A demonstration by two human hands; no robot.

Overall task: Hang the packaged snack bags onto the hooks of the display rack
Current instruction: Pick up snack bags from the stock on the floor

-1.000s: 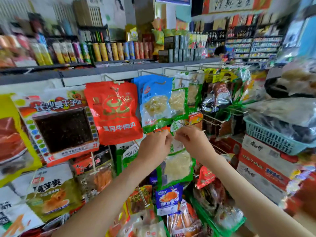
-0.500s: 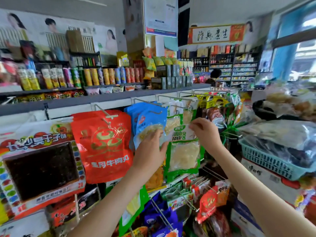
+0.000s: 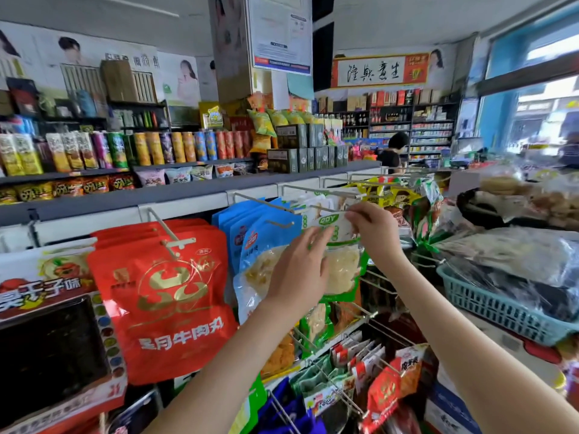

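Note:
A snack bag (image 3: 343, 270) with green edges, pale contents and a white header hangs in my hands at the top row of the display rack (image 3: 188, 203). My right hand (image 3: 374, 228) pinches the header's upper right corner, right at the tip of a metal hook (image 3: 326, 209). My left hand (image 3: 299, 272) lies with fairly straight fingers against the bag's left side, in front of the blue bags (image 3: 257, 239). I cannot tell whether the header's hole is on the hook.
Red bags (image 3: 163, 292) hang to the left of the blue ones. Lower hooks carry small red packets (image 3: 376, 368) and green packs. A blue basket (image 3: 501, 311) of wrapped goods stands at the right. A person (image 3: 393, 151) stands far back by the shelves.
Both hands have raised the green-edged bag from the lower rows up to the top row's hook. My left hand has loosened from a grip to straight fingers. The view tilted upward.

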